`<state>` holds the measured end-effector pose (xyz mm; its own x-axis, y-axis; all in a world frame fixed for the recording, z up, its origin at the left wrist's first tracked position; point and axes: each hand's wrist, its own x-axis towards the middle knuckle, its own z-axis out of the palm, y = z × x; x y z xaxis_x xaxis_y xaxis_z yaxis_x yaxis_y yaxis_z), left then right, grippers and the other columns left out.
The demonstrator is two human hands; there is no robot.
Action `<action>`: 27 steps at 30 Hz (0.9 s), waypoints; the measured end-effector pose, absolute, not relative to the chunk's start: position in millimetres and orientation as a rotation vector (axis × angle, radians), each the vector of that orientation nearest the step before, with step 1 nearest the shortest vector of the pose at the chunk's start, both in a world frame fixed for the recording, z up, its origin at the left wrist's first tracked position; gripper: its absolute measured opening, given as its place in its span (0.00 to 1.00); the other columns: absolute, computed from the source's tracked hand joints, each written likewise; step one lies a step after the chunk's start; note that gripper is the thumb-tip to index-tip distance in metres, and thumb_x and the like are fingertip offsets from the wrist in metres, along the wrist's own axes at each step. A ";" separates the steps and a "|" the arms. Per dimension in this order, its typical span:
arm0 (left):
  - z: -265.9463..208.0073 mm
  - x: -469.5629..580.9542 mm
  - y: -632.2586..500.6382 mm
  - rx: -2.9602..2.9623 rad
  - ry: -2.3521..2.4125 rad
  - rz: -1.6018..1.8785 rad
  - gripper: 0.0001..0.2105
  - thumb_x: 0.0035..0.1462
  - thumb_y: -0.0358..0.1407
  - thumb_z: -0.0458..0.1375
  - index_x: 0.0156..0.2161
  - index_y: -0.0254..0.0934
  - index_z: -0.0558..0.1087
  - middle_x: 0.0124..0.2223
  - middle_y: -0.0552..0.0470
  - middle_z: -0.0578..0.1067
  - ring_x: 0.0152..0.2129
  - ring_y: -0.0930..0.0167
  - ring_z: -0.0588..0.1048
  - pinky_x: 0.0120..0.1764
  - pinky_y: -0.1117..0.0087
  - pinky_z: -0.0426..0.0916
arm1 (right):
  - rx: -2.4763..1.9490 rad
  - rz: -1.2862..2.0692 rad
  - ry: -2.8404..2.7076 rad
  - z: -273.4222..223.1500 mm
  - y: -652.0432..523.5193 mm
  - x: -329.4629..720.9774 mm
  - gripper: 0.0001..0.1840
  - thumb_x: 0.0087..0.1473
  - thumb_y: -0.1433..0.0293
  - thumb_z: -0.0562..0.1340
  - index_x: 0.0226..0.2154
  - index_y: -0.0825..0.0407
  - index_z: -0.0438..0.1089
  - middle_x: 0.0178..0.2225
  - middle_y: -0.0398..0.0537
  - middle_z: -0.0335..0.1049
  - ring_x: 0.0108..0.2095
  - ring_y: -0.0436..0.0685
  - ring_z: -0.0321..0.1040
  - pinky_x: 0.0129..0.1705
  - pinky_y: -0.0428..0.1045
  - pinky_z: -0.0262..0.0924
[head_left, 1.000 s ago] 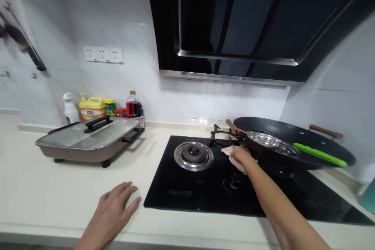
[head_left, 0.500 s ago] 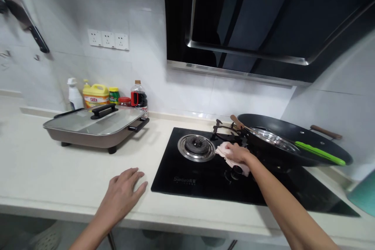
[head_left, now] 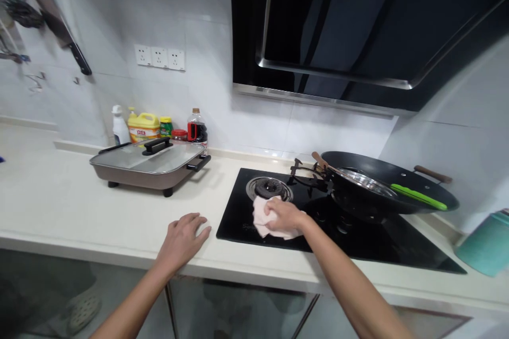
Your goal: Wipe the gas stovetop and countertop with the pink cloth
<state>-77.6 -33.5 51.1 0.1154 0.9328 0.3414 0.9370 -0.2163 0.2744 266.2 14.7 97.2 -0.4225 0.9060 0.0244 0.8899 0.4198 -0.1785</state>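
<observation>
My right hand [head_left: 284, 215] grips a pale pink cloth [head_left: 262, 217] and presses it on the black glass stove top [head_left: 234, 214]. The cloth lies just in front of the left burner [head_left: 269, 188] and covers part of the printed lettering there. My left hand [head_left: 183, 238] rests on the white counter [head_left: 131, 217] near its front edge, left of the stove, fingers apart and holding nothing. Behind the stove's middle, a black pan support [head_left: 310, 180] sits tilted against a large black wok [head_left: 401, 206].
In the wok lie a steel bowl [head_left: 368, 183] and a green-handled tool [head_left: 419, 197]. An electric pan with a glass lid [head_left: 139, 174] stands on the left, with a yellow jug [head_left: 143, 128] and bottles behind it. A teal container [head_left: 485, 243] is at the right. Above hangs the range hood [head_left: 318, 26].
My right hand has moved the cloth leftward, from beside the knob to the front of the left burner. My left hand remains on the counter. The camera view has shifted.
</observation>
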 end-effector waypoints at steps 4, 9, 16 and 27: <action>50.2 -78.7 -32.8 -2.331 -1.972 -0.702 0.19 0.66 0.45 0.51 0.52 0.41 0.78 0.62 0.42 0.75 0.62 0.57 0.69 0.61 0.52 0.60 | -1.548 0.023 -2.438 81.5 -12.6 224.4 0.21 0.57 0.58 0.65 0.52 0.41 0.67 0.54 0.45 0.65 0.53 0.60 0.62 0.53 0.53 0.53; 50.1 -79.2 -31.3 -2.324 -1.985 -0.668 0.20 0.66 0.45 0.50 0.54 0.41 0.78 0.63 0.42 0.74 0.62 0.57 0.69 0.62 0.52 0.60 | -1.637 -0.139 -2.283 71.1 -24.6 241.4 0.19 0.62 0.58 0.61 0.54 0.41 0.69 0.56 0.49 0.68 0.54 0.64 0.60 0.54 0.58 0.50; 49.5 -80.7 -31.6 -2.325 -1.957 -0.658 0.21 0.66 0.45 0.49 0.55 0.40 0.77 0.63 0.42 0.74 0.62 0.58 0.69 0.62 0.53 0.60 | -1.737 -0.242 -2.191 59.0 -76.7 318.9 0.18 0.62 0.60 0.61 0.53 0.43 0.71 0.51 0.48 0.74 0.50 0.63 0.63 0.52 0.56 0.53; 44.1 -79.2 -29.3 -2.295 -1.888 -0.593 0.21 0.67 0.45 0.48 0.55 0.39 0.77 0.63 0.42 0.74 0.63 0.59 0.69 0.61 0.54 0.61 | -2.308 -0.299 -1.794 60.8 -125.3 421.9 0.19 0.66 0.63 0.54 0.53 0.51 0.72 0.44 0.56 0.76 0.44 0.64 0.72 0.45 0.54 0.58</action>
